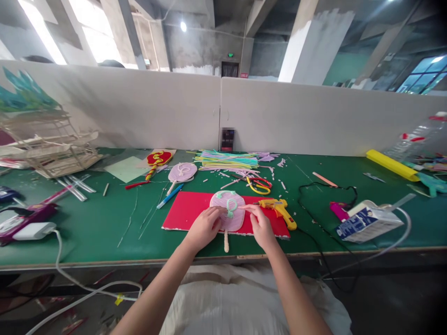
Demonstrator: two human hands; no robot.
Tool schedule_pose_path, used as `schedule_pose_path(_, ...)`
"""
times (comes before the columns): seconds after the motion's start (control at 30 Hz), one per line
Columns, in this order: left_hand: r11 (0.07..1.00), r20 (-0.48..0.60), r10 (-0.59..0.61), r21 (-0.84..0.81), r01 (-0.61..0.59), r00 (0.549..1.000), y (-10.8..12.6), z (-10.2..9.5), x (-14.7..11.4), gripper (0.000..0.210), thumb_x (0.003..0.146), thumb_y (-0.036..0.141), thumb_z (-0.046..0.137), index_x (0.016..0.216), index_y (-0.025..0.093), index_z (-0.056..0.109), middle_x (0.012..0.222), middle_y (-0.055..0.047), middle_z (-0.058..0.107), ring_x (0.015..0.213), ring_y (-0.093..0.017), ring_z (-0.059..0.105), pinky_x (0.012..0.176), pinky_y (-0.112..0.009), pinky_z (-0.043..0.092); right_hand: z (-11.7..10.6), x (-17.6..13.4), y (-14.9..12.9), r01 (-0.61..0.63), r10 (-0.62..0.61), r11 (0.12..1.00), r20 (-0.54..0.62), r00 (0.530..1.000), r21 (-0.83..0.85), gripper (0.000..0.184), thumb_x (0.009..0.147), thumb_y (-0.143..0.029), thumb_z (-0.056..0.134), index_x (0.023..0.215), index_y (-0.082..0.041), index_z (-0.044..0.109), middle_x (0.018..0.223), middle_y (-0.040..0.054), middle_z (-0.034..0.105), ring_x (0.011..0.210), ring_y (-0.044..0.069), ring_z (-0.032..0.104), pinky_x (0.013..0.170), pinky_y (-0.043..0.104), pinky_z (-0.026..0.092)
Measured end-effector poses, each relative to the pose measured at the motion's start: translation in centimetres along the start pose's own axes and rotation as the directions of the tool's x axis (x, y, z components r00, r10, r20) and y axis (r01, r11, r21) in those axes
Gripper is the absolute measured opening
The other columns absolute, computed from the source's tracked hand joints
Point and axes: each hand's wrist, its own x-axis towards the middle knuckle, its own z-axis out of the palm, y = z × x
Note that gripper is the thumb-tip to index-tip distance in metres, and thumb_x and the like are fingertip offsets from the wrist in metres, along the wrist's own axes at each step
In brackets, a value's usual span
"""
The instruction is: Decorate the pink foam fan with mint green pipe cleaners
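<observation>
A round pink hand fan (237,219) made of fuzzy craft stems lies on a red board (185,204), its cream handle (226,242) pointing toward me. Mint-green stems form a loop (232,204) in its middle and small shapes near its top edge. My left hand (205,228) is closed over the fan's left edge, fingertips close to the loop. At the right edge, my right hand (260,225) reaches in with its index finger stretched out, touching or nearly touching the rim. Just right of it rests a yellow glue gun (279,210).
Behind the board lie scissors (260,184), a pile of colored craft stems (226,159), another pink fan (182,172) and a blue pen (170,196). A power strip (26,218) is at left. A carton (368,222) and black cable (307,209) lie at right. A partition (139,107) stands behind.
</observation>
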Motion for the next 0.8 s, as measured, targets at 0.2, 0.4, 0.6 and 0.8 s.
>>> schedule_pose_path(0.2, 0.987, -0.146, -0.117, 0.094, 0.131, 0.982, -0.6, -0.1, -0.1, 0.021, 0.086, 0.02, 0.045, 0.105, 0.021, 0.055, 0.104, -0.006, 0.062, 0.1, -0.02, 0.055, 0.088, -0.033, 0.044, -0.1, 0.2, 0.2, -0.086, 0.073, 0.992, -0.144, 0.987, -0.087, 0.018, 0.082, -0.036, 0.054, 0.088, -0.02, 0.057, 0.091, 0.0066, 0.065, 0.085, 0.019, 0.061, 0.075, 0.032, 0.05)
schedule_pose_path(0.4, 0.871, -0.3, -0.458, 0.033, 0.489, 0.837, -1.2, -0.6, -0.1, 0.022, 0.089, 0.028, 0.038, 0.075, 0.02, 0.053, 0.071, -0.002, 0.06, 0.066, -0.016, 0.055, 0.059, -0.024, 0.039, 0.0, 0.0, 0.0, -0.176, 0.168, 0.977, -0.071, 0.983, -0.123, 0.029, 0.079, -0.047, 0.056, 0.067, -0.02, 0.055, 0.063, 0.001, 0.061, 0.059, 0.015, 0.056, 0.058, 0.026, 0.043)
schedule_pose_path(0.6, 0.862, -0.259, -0.485, 0.022, 0.507, 0.835, -0.8, -0.7, -0.1, 0.034, 0.091, 0.036, 0.031, 0.062, 0.02, 0.04, 0.057, 0.001, 0.05, 0.053, -0.013, 0.046, 0.053, -0.023, 0.029, -1.0, 0.1, -0.9, -0.137, 0.102, 0.969, -0.172, 0.98, -0.204, 0.037, 0.087, -0.048, 0.042, 0.062, -0.021, 0.048, 0.057, 0.0004, 0.056, 0.053, 0.014, 0.052, 0.056, 0.025, 0.042)
schedule_pose_path(0.8, 0.864, -0.258, -0.46, 0.091, 0.496, 0.85, -1.1, -0.4, 0.0, 0.028, 0.091, 0.033, 0.032, 0.067, 0.021, 0.043, 0.065, -0.001, 0.053, 0.063, -0.016, 0.051, 0.056, -0.024, 0.032, -7.0, -0.7, 2.5, -0.267, -0.101, 0.744, -0.497, 0.862, -0.613, 0.04, 0.077, -0.048, 0.054, 0.1, -0.016, 0.059, 0.102, 0.0164, 0.062, 0.09, 0.028, 0.056, 0.074, 0.038, 0.043)
